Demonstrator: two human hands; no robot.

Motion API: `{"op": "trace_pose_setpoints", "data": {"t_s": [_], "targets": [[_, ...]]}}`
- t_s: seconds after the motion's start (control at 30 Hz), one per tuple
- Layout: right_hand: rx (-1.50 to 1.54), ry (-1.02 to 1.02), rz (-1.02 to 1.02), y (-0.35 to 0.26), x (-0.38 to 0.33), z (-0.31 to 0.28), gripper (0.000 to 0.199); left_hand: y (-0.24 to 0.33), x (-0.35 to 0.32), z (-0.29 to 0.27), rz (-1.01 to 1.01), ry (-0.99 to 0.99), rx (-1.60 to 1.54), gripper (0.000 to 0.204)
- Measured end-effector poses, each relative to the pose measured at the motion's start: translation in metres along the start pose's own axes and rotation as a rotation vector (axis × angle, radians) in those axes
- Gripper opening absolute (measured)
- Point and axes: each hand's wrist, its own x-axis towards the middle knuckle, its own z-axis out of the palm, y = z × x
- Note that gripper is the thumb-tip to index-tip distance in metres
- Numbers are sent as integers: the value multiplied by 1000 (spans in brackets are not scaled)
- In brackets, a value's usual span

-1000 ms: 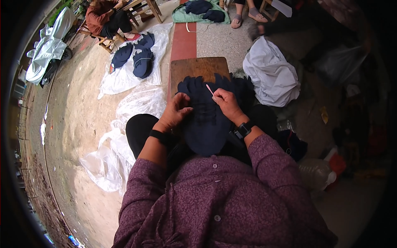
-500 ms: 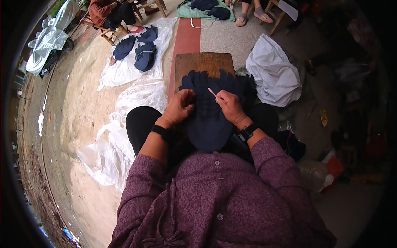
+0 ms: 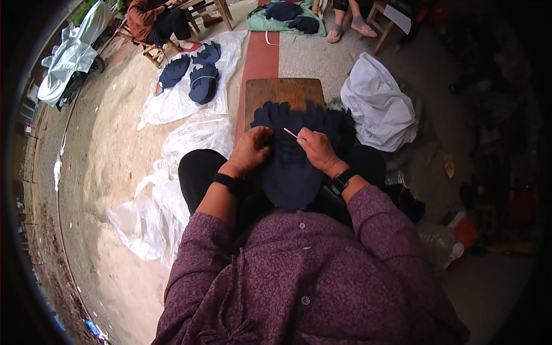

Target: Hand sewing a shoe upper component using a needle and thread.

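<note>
A stack of navy fabric pieces (image 3: 290, 192), rounded at the near end and cut into pointed tabs at the far end, lies across my lap and onto a brown wooden stool (image 3: 282, 91). My left hand (image 3: 252, 150) is closed at the stack's left edge, fingers curled around the fabric there; its fingertips are partly hidden. Over the right side of the stack, my right hand (image 3: 318, 150) grips a thin pale pink stick (image 3: 290, 133) between thumb and fingers. The stick's tip points up and left, above the fabric.
White plastic sheeting (image 3: 146, 213) spreads on the ground at left, with bundled navy pieces (image 3: 203, 83) farther off. A white sack (image 3: 379, 106) stands right of the stool. Other people sit at the far side, near a green cloth (image 3: 259, 22). A clear plastic jug (image 3: 440, 244) lies at right.
The pink stick has tilted flatter and its tip has swung to the left as my right hand turned slightly. My left hand stays at the fabric's edge.
</note>
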Motion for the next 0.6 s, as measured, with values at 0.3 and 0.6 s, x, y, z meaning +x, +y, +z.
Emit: {"op": "trace_pose_setpoints", "data": {"t_s": [0.3, 0.6], "targets": [[524, 83, 232, 11, 0, -17, 10, 5, -18, -11, -76, 147, -194, 27], [286, -190, 71, -74, -32, -24, 9, 75, -55, 16, 78, -59, -190, 18]]}}
